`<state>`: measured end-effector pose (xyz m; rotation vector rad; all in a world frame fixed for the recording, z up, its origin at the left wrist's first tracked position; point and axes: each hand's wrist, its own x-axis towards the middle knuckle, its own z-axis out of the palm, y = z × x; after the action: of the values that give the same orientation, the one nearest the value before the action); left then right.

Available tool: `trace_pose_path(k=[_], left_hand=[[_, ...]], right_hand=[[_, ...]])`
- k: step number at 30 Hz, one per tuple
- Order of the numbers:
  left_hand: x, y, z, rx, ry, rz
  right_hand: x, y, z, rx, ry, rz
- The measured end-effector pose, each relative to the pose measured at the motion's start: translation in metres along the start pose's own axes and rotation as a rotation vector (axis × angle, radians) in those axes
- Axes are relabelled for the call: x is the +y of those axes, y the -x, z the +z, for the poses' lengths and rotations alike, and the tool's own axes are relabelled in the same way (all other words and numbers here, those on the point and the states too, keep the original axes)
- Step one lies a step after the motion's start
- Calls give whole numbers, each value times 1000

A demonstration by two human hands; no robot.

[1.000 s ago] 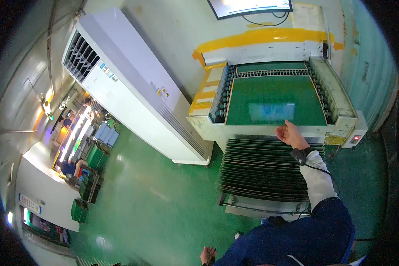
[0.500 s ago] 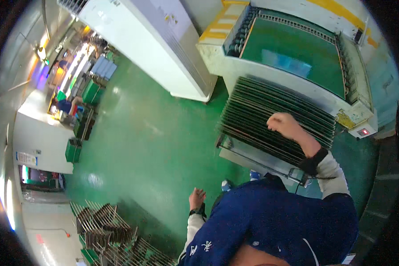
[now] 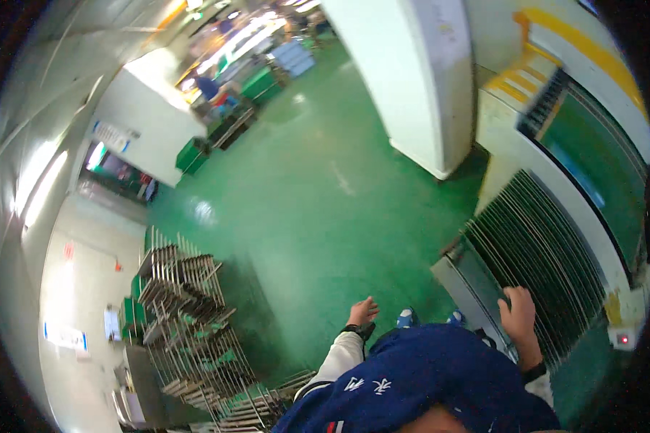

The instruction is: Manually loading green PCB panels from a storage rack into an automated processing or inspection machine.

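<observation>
My left hand (image 3: 364, 311) hangs over the green floor in front of my body, holding nothing, its fingers loosely apart. A dark band circles that wrist. At the right, my right hand (image 3: 518, 313) is beside a slatted rack (image 3: 534, 245) of many thin parallel rods, with thumb and fingers apart and nothing in them. Whether its fingertips touch the rods I cannot tell. The rack sits on a pale metal cart (image 3: 464, 278) at the near side of a large white machine (image 3: 498, 137). A green surface (image 3: 592, 144) lies within the machine's frame.
A white pillar (image 3: 419, 86) stands beyond the cart. To the left, stacked metal racks (image 3: 188, 303) with protruding rods spread along the floor. Farther off are green bins (image 3: 193, 155), a white partition (image 3: 137, 115) and a lit work line with a person (image 3: 208, 88). The floor (image 3: 289, 195) is shiny green.
My view has swung left, so the machine and rack now sit farther right. My right hand has drawn back from over the rack's middle to its near side. The left stays low, empty.
</observation>
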<state>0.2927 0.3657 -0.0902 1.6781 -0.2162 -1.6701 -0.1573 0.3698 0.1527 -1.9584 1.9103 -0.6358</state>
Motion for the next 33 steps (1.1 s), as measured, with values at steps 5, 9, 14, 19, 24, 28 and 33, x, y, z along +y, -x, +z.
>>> trace_pose_path(k=[5,9,14,19,24,28,33], left_hand=[[6,-7,-13,45,-6,-19],[7,-2,-26,52,36,-14],[7,-7,-50,65,120,-59],[16,-15,-70,78,117,-18],[29,-27,-70,57,47,16],[37,-34,-52,33,43,-24],[44,-37,-47,2,37,-17]], right_hand=[[-15,-1,8,-78,24,73],[-8,6,30,-50,-29,89],[18,6,49,-80,75,273],[24,-13,48,-265,179,455],[41,-12,65,-102,297,458],[23,-15,55,-116,322,510],[49,-11,70,-97,285,505]])
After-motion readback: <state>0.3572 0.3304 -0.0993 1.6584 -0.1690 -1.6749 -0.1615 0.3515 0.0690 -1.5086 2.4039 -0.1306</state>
